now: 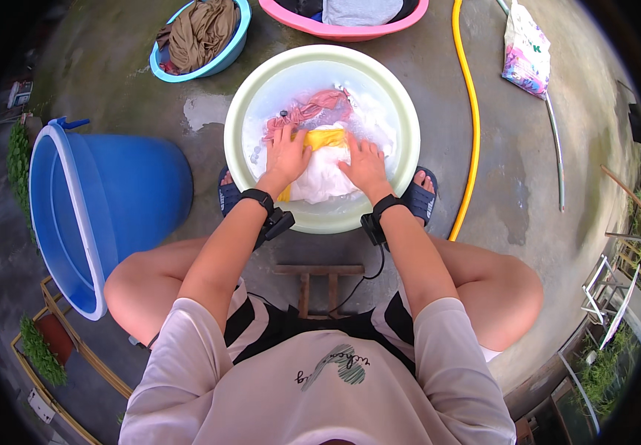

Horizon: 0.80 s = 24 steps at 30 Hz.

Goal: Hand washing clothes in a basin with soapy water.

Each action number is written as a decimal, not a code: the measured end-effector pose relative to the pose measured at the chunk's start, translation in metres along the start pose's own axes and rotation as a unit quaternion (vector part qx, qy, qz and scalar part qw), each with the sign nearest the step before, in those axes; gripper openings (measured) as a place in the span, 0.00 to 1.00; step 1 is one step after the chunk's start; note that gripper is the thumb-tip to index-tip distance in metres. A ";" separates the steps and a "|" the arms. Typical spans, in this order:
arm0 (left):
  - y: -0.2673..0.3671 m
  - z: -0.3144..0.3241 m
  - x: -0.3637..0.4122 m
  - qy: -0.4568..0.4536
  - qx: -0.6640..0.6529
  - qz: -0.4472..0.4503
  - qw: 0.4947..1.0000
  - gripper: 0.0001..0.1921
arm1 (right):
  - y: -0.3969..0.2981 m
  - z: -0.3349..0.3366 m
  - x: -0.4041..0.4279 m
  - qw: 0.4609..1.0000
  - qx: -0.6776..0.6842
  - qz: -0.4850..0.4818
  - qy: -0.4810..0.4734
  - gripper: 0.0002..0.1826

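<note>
A pale green plastic basin [232, 130] holds soapy water and wet clothes between my feet. White cloth with a yellow band [325, 172] lies in its near half. My left hand [287, 156] rests on the left end of the yellow band, fingers pointing forward and slightly apart. On the band's right end lies my right hand [366, 165], its fingers spread over the cloth. Both palms face down, and whether the fingertips pinch any fabric cannot be told. A wet pink cloth [320, 104] floats just beyond my hands, with suds to its right.
A blue basin [230, 60] of brown cloth and a pink basin [348, 34] of clothes stand ahead. Left lies a large blue barrel [137, 183]. A yellow hose [472, 122] and a plastic detergent bag [526, 55] are at right; a wooden stool [319, 270] is below me.
</note>
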<state>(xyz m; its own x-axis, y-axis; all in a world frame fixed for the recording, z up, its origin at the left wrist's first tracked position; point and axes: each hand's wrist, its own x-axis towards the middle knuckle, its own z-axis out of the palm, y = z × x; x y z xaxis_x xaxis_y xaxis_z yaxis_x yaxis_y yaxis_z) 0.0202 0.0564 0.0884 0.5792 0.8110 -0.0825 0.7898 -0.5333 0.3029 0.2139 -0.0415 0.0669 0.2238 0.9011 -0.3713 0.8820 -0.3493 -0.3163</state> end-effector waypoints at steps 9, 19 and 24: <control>-0.012 0.013 -0.039 0.032 0.053 0.013 0.998 0.24 | -0.012 0.006 -0.001 0.999 -0.007 -0.009 0.043 0.29; -0.025 -0.053 -0.015 -0.191 -0.138 -0.002 0.972 0.19 | -0.008 -0.072 -0.013 0.951 0.284 -0.105 -0.058 0.25; 0.002 -0.098 -0.024 -0.204 -0.144 0.042 0.967 0.19 | -0.008 -0.115 -0.030 0.954 0.205 -0.218 0.006 0.26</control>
<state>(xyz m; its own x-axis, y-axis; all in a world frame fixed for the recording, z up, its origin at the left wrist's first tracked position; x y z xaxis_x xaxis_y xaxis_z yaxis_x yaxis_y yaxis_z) -0.0121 0.0594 0.1836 0.7166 0.5737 -0.3968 0.6818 -0.4561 0.5719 0.2477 -0.0359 0.1807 -0.1208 0.9857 -0.1171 0.6571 -0.0090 -0.7537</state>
